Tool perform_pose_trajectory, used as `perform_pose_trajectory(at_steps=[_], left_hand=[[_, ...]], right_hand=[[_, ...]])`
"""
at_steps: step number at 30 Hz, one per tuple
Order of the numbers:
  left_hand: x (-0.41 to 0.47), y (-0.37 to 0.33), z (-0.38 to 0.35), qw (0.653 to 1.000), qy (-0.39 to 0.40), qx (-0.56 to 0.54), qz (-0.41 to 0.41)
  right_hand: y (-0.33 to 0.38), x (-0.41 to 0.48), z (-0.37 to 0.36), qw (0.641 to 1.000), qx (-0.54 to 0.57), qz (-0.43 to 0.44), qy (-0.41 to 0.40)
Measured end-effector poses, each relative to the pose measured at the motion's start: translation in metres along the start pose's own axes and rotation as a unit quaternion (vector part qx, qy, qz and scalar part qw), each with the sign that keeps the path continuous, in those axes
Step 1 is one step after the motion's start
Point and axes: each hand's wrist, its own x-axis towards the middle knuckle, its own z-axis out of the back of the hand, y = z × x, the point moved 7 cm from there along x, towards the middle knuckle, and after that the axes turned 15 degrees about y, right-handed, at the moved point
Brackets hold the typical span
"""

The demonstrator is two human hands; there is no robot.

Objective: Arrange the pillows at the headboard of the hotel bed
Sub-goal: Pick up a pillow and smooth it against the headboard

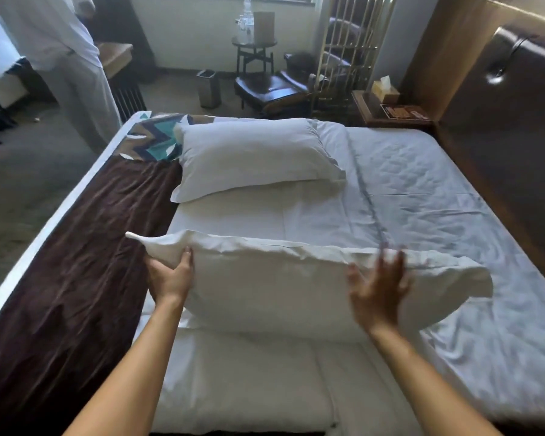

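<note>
Found fingers of the left hand [170, 276] curled round the left end of the near plump white fabric-cased pillow [280, 287], thumb on the facing side, gripping just below the pinched corner. Found fingers of the right hand [378, 292] straight and spread wide, holding nothing, blurred; cannot tell whether touching the pillow face or just clear of it.

Located this pillow at the near middle of the white-sheeted hotel bed [438, 190], raised on its long edge with the lower edge on the bedding, well apart from the dark brown padded headboard [510, 127] at the right. Located a second white pillow [252, 158] lying flat further across the bed, one corner overlapping a zigzag-patterned teal and brown cloth [156, 138], beside the dark brown velvety bed runner [76, 247]. Noted neither pillow at the headboard so far.

Judged the held pillow light, soft and floppy: sagging at the unsupported right end, casing loose and wrinkled, likely to slip over the filling if pinched by fabric alone. Judged no breakage risk. Recommend taking hold at both short ends, fingers sunk into the filling rather than the flange, to carry it level to the headboard. Recommend plumping once set down.

Noted a person in white clothing [66, 58] standing beyond the foot of the bed, clear of the work.
</note>
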Motion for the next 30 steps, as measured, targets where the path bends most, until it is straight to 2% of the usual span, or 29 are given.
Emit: perform_pose_trajectory(at_steps=[2, 4, 7, 9, 13, 17, 19, 20, 22, 23, 24, 26, 28, 30], left_hand=[[0.009, -0.001, -0.001, 1.0, 0.001, 0.006, 0.004], [0.014, 0.001, -0.001, 1.0, 0.001, 0.005, 0.011], [0.024, 0.005, 0.003, 0.999, 0.001, 0.029, 0.018], [0.028, 0.007, 0.005, 0.999, 0.011, 0.049, 0.019], [0.032, 0.007, 0.004, 0.994, 0.025, 0.104, 0.024], [0.029, -0.001, -0.008, 0.989, 0.037, 0.139, 0.047], [0.025, -0.01, -0.011, 0.986, 0.014, 0.161, 0.035], [0.02, -0.02, -0.014, 0.98, -0.016, 0.197, 0.001], [-0.004, -0.048, -0.036, 0.949, -0.069, 0.273, -0.144], [-0.022, -0.061, -0.061, 0.925, -0.059, 0.3, -0.227], [-0.046, -0.072, -0.095, 0.895, -0.016, 0.325, -0.306], [-0.101, -0.083, -0.183, 0.811, 0.124, 0.383, -0.425], [-0.142, -0.076, -0.261, 0.728, 0.25, 0.459, -0.444], [-0.145, -0.061, -0.301, 0.688, 0.316, 0.529, -0.382]], right_hand=[[0.079, -0.022, -0.055, 0.984, -0.039, 0.145, 0.093], [0.151, -0.048, -0.111, 0.95, -0.075, 0.241, 0.182], [0.221, -0.058, -0.169, 0.926, -0.12, 0.255, 0.252], [0.227, -0.043, -0.181, 0.917, -0.154, 0.224, 0.293], [0.165, 0.01, -0.151, 0.904, -0.242, 0.143, 0.322], [0.027, 0.055, -0.063, 0.906, -0.309, 0.014, 0.291], [-0.029, 0.066, -0.019, 0.893, -0.344, -0.011, 0.291], [-0.048, 0.068, -0.002, 0.889, -0.35, -0.016, 0.293], [-0.068, 0.067, 0.015, 0.893, -0.339, -0.02, 0.296], [-0.07, 0.067, 0.015, 0.896, -0.331, -0.015, 0.294], [-0.07, 0.066, 0.012, 0.901, -0.324, -0.009, 0.289], [-0.068, 0.065, 0.003, 0.913, -0.303, 0.003, 0.275], [-0.069, 0.066, -0.002, 0.919, -0.291, 0.009, 0.266], [-0.078, 0.069, -0.001, 0.922, -0.286, 0.007, 0.26]])
